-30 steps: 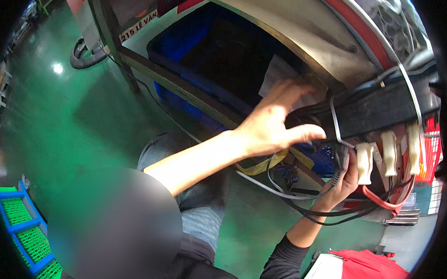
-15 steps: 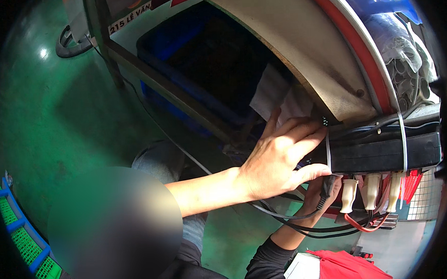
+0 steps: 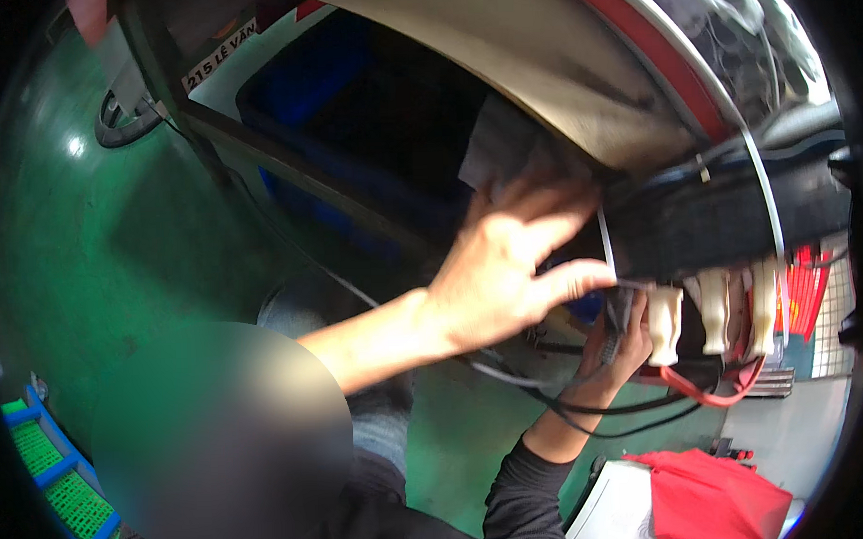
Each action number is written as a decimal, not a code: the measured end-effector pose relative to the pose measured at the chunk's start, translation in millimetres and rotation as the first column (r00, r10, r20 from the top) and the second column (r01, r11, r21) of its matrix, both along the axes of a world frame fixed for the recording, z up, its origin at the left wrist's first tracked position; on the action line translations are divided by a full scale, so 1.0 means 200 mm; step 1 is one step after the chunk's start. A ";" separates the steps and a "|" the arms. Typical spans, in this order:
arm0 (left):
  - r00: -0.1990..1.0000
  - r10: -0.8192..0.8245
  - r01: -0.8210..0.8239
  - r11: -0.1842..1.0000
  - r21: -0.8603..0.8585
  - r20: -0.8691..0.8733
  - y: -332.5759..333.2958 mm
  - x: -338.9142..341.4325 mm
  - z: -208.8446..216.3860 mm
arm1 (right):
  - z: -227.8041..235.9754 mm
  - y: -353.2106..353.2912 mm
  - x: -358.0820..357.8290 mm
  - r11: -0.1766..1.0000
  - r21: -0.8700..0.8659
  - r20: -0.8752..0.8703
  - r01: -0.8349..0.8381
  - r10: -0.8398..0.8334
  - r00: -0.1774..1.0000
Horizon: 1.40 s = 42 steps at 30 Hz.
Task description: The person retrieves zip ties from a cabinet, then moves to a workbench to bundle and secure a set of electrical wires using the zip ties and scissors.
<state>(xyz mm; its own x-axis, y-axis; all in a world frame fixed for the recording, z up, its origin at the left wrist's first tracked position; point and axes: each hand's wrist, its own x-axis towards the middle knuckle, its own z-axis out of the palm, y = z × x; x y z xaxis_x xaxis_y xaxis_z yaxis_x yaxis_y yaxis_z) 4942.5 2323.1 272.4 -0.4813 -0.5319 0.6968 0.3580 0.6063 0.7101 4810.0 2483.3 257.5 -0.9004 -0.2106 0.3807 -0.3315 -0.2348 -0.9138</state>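
Observation:
A black power strip is strapped with pale ties under the edge of a table. My left hand clasps its left end, thumb along the lower edge and the blurred fingers around the far side. Below the strip, my right hand holds a black plug close to the strip's underside, partly hidden by the fingers. Whether the plug sits in a socket I cannot tell. Several cream plugs hang from the strip just right of my right hand, with black and red cables looping below.
A blue bin stands under the table behind a metal frame bar. Clear plastic bags lie at the upper right. A red cloth is at the lower right, and a blue and green crate at the lower left.
The view has shifted and blurred. Both hands stay at the power strip. My right hand with the plug now shows more plainly below the strip, close to the cream plugs.

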 end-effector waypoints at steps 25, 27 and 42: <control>0.881 0.035 -0.395 0.603 -0.693 -0.472 -0.24 -0.07 0.03 | 0.18 -0.21 -0.07 0.970 0.035 -0.998 0.241 0.024 0.051; 0.876 0.035 -0.401 0.604 -0.688 -0.480 -0.24 -0.08 0.02 | 0.17 -0.21 -0.08 0.961 0.047 -0.999 0.271 0.039 0.036; 0.842 0.237 -0.507 0.658 -0.558 -0.485 -0.14 -0.12 -0.07 | 0.13 -0.17 -0.07 0.899 0.121 -0.993 0.420 0.106 0.060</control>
<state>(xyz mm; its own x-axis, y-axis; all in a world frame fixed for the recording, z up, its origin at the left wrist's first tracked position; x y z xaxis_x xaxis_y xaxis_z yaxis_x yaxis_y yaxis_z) 4917.6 2294.6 259.3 -0.0055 0.0345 0.9994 0.1269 0.9913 -0.0335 4795.9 2449.8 284.5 0.2017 -0.4464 0.8718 -0.9460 0.1419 0.2915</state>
